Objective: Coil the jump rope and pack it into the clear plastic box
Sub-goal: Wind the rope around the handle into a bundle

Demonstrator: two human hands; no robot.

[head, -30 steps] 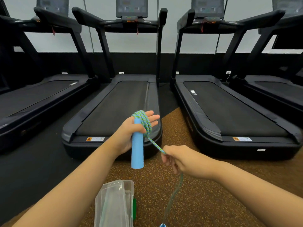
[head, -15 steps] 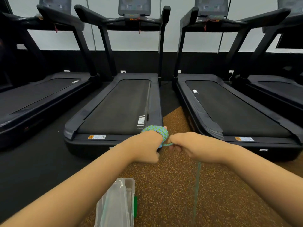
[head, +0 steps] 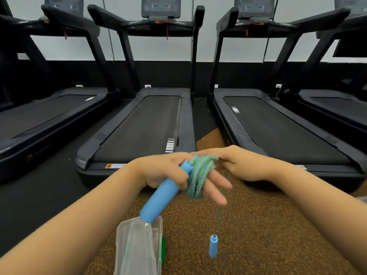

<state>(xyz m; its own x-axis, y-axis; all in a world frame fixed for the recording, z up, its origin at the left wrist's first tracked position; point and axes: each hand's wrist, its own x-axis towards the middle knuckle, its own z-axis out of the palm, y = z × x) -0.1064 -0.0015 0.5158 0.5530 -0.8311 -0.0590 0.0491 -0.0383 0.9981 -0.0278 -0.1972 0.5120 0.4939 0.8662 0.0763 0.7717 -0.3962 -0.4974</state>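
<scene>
My left hand [head: 168, 171] grips a light blue jump rope handle [head: 158, 197] that slants down to the left, its thumb across it. Several turns of green-and-blue braided rope [head: 200, 173] are wound round that hand's fingers. My right hand [head: 236, 163] pinches the rope at the top of the coil, right beside the left fingertips. From there a blurred strand hangs down to the second blue handle [head: 213, 246], which dangles above the floor. The clear plastic box [head: 139, 249] stands open on the floor below my left hand.
Several black treadmills [head: 143, 126] stand in a row ahead, their rear ends close to my hands. Brown speckled rubber floor [head: 268, 235] lies under the box and to the right. Black floor lies to the left.
My left hand has turned so the blue handle shows again, slanting down. My right hand has carried the rope over the coil, and the second handle has risen off the floor into view.
</scene>
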